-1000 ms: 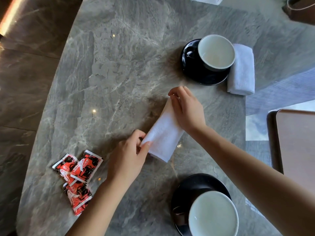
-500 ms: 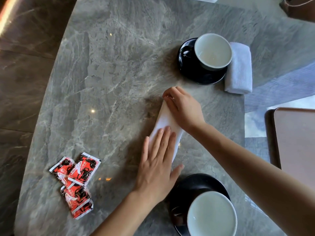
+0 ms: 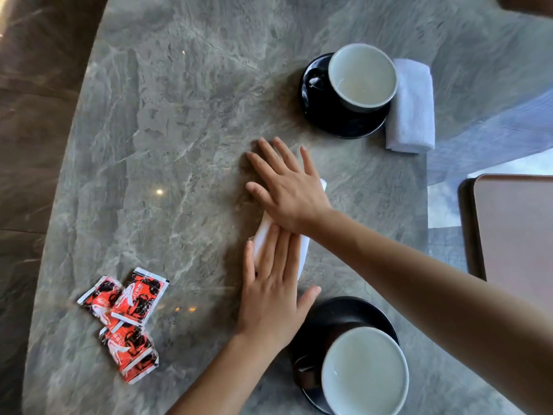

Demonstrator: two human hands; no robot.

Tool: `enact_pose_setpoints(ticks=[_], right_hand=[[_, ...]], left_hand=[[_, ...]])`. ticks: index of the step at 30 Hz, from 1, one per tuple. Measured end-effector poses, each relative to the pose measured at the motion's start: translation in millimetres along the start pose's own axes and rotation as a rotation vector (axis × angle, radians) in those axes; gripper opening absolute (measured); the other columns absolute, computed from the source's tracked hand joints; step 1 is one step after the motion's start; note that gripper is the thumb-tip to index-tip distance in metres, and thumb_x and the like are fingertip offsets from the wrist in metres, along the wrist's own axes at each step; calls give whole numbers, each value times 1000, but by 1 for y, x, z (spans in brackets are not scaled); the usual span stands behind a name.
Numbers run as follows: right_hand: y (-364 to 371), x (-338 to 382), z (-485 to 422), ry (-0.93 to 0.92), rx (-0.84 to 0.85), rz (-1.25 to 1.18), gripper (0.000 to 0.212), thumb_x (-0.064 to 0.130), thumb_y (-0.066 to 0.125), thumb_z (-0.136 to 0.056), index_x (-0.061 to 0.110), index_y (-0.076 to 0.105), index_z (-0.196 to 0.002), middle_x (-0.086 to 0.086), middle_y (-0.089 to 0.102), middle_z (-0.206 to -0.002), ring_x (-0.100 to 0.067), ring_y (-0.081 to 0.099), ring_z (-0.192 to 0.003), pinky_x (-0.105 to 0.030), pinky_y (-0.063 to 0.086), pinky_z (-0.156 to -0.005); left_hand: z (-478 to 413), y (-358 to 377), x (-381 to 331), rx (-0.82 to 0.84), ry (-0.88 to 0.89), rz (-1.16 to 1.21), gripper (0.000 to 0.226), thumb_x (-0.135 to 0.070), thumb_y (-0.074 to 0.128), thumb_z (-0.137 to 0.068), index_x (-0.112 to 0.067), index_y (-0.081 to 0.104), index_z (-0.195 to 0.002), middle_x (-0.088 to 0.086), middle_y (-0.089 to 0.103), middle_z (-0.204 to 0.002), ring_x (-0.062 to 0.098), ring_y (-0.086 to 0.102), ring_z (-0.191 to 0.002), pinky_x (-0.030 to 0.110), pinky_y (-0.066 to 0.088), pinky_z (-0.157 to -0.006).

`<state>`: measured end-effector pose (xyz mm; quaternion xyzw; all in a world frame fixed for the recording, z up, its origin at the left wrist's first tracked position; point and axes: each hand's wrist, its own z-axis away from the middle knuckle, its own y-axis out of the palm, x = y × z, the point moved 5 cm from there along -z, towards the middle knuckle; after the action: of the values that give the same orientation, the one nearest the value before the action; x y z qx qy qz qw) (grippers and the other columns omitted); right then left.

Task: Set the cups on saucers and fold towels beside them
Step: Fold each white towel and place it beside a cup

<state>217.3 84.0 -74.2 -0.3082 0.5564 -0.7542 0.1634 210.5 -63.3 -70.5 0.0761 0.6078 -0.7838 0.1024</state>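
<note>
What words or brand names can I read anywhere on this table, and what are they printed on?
Red packets: white and black print on each, too blurred to read.
Cups, saucers, towels, table: no writing visible.

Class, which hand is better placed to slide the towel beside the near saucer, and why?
Probably left: the left hand lies flat on the near end of the towel, thumb close to the near saucer; the right hand rests farther away.
</note>
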Motion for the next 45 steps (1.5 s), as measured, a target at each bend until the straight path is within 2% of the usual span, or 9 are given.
enact_pose_setpoints(ticks=[8,14,22,24,29,32,35,39,45], right_hand=[[-2,-10,-28,-10,-34,55,60,53,24,-97,26,18,-151,4,12,-161,-19,6,-148,-51,7,-117],[-2,-9,-28,-12,-78,41,58,53,24,-97,26,23,-149,4,18,-159,-19,10,-147,-52,10,-117],[-7,-6,-26,-2,-142,-23,54,50,30,-96,22,37,-143,2,30,-155,-17,18,-145,-50,13,-117],[-19,-7,-21,0,-239,-193,44,43,37,-96,20,50,-131,1,45,-145,-17,31,-140,-49,20,-115],[-52,-39,27,75,-722,-587,21,12,47,-91,11,62,-106,1,58,-110,-15,54,-106,-36,43,-95],[-45,-62,59,314,-658,-792,15,13,47,-93,14,59,-102,3,59,-97,-14,60,-85,-33,51,-78],[-35,-76,83,440,-554,-929,10,16,47,-97,14,57,-97,0,63,-88,-24,66,-73,-35,54,-65],[-23,-70,95,506,-422,-958,6,23,53,-95,18,56,-94,-4,65,-94,-34,67,-77,-54,55,-69],[-20,-49,88,461,-323,-958,17,22,60,-89,21,55,-106,6,61,-102,-26,67,-74,-51,57,-67]], left_hand=[[11,9,-2,-25,38,-22,88,-56,51,-78,-5,27,-145,13,23,-154,29,22,-142,56,17,-110],[10,8,-1,-58,56,33,81,-50,43,-83,-7,19,-147,11,22,-155,25,19,-144,54,17,-111],[11,-11,-1,-34,60,83,82,-51,52,-81,-7,28,-145,11,25,-155,27,21,-143,55,21,-112],[10,-19,0,-62,61,191,77,-46,51,-83,-10,26,-146,8,23,-156,24,18,-145,51,15,-115],[7,-50,31,-311,-52,696,45,-20,50,-86,-4,49,-128,8,49,-136,17,41,-129,27,31,-109],[1,-49,55,-363,-187,800,40,-5,55,-84,-7,52,-124,7,54,-126,18,49,-118,37,44,-100],[-11,-46,66,-343,-254,870,38,-2,54,-85,-10,53,-122,5,56,-123,13,53,-110,34,52,-88],[-25,-38,65,-234,-250,838,40,-7,52,-85,-17,53,-123,0,57,-123,15,54,-110,42,50,-90],[-26,-29,57,-124,-238,848,43,-17,48,-79,-28,50,-121,-7,58,-121,14,53,-113,45,49,-92]])
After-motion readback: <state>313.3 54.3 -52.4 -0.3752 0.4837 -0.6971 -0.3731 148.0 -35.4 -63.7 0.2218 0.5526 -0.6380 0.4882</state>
